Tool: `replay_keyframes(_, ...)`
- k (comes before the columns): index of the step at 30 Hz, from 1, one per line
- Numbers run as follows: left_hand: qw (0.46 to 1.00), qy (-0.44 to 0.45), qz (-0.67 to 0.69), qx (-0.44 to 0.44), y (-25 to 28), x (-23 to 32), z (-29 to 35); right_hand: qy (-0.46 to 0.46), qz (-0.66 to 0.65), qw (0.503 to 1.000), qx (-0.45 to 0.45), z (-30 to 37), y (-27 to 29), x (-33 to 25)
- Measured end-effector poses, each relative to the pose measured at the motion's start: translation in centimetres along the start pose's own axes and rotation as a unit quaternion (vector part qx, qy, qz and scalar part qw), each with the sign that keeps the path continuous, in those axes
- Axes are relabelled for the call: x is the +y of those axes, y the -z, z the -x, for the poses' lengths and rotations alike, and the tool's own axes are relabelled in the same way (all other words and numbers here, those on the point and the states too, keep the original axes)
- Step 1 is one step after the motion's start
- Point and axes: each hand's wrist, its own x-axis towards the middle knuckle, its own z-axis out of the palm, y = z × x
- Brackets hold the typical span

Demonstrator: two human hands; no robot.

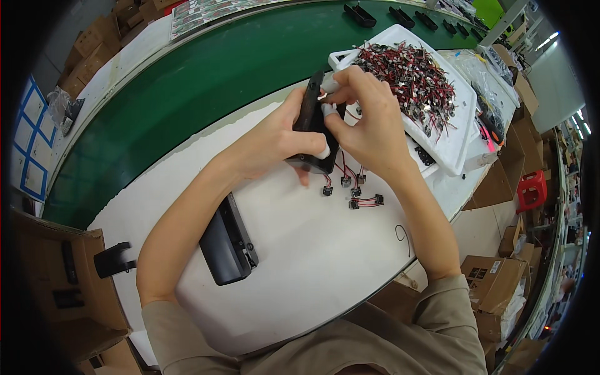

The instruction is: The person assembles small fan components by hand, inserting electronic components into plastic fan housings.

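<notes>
My left hand (275,140) grips a long black plastic housing (310,119) held upright above the white table (312,262). My right hand (369,119), white cots on its fingertips, presses at the upper part of that housing. Whether it pinches a small part there cannot be told. Just below the hands lie several small black connectors with red and black wires (357,199) on the table. A second black housing (227,242) lies flat beside my left forearm.
A white foam tray (453,156) heaped with red-and-black wired parts (412,78) stands at the right. A green conveyor belt (187,87) curves behind, carrying black pieces (359,15). Cardboard boxes (494,281) and a red stool (531,189) stand right; another box (62,281) sits left.
</notes>
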Motion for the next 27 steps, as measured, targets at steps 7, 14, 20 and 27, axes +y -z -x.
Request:
replay_keyframes(7, 0.998, 0.047, 0.038, -0.010, 0.5, 0.2, -0.2, -0.051, -0.024, 0.997, -0.054, -0.2, 0.2, 0.3)
replay_keyframes(14, 0.983, 0.103, 0.063, 0.135, 2.9, 1.3, -4.0, -0.106, -0.104, 0.989, -0.007, -0.5, 1.4, 1.5)
replay_keyframes(20, 0.938, 0.047, -0.188, 0.287, 11.5, -0.2, -17.7, -0.018, -0.045, 0.994, 0.099, -0.9, 1.2, 2.0)
replay_keyframes(27, 0.857, 0.047, -0.224, 0.461, 11.8, -1.4, -26.1, -0.021, -0.070, 0.993, 0.090, -0.3, 0.0, 3.1)
